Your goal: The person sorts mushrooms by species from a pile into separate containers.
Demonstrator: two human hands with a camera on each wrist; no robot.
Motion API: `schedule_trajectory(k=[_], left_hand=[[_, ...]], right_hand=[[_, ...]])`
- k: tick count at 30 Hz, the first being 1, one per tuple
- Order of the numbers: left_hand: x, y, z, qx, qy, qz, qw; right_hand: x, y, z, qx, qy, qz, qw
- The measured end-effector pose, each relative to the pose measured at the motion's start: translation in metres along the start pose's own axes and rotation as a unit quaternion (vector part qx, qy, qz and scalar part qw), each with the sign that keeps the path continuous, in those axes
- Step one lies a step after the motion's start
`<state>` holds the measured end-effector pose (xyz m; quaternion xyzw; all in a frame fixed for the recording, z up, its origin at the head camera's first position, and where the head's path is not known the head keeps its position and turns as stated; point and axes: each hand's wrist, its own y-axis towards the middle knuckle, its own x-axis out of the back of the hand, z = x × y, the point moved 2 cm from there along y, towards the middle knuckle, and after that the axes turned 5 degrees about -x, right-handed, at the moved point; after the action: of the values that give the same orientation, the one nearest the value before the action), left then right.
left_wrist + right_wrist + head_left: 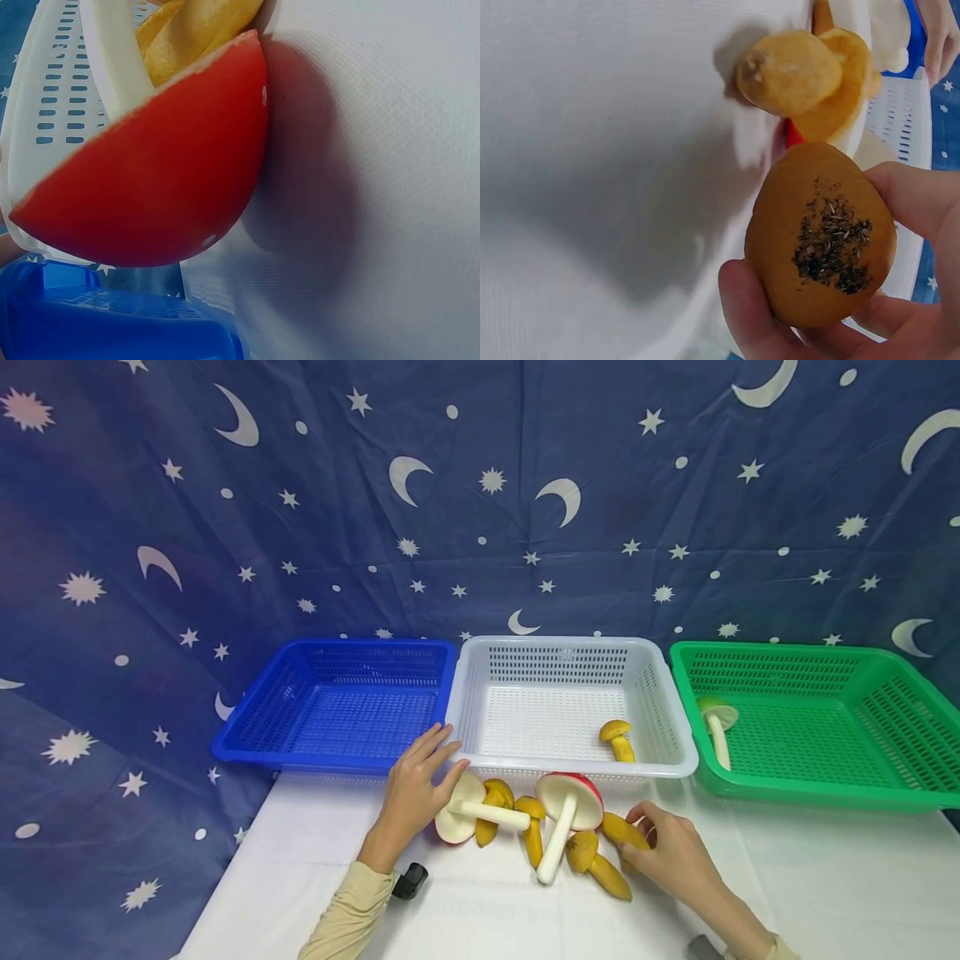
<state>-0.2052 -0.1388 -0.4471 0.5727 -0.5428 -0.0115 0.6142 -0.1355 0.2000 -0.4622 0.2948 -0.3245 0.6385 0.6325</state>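
Note:
My right hand (675,856) holds a yellow-brown mushroom (622,831) by its sides between thumb and fingers. In the right wrist view the cap (829,236) of that mushroom has a patch of dark specks. The left hand (416,785), fingers extended and holding nothing, is at the front rims of the blue and white baskets. Beside it lies a red-capped mushroom (487,812) with a white stem, its red cap filling much of the left wrist view. Another red-capped mushroom (570,814) and several yellow-brown mushrooms (597,864) lie between the hands.
Behind the mushrooms stand a blue basket (330,766), a white basket (570,768) and a green basket (825,795) in a row. One yellow mushroom (618,742) is in the white one, a green-capped mushroom (717,727) in the green one. White cloth (480,918) covers the table.

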Motion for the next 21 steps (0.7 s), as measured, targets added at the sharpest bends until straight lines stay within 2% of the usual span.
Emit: schedule_trajectory(k=[9, 21], left_hand=[[0.0, 0.001, 0.0, 0.0, -0.001, 0.001, 1.0], [-0.001, 0.0, -0.001, -0.001, 0.004, -0.004, 1.0]], right_hand=[[0.024, -0.008, 0.005, 0.006, -0.002, -0.008, 1.0], [0.049, -0.009, 0.022, 0.055, -0.002, -0.041, 0.998]])
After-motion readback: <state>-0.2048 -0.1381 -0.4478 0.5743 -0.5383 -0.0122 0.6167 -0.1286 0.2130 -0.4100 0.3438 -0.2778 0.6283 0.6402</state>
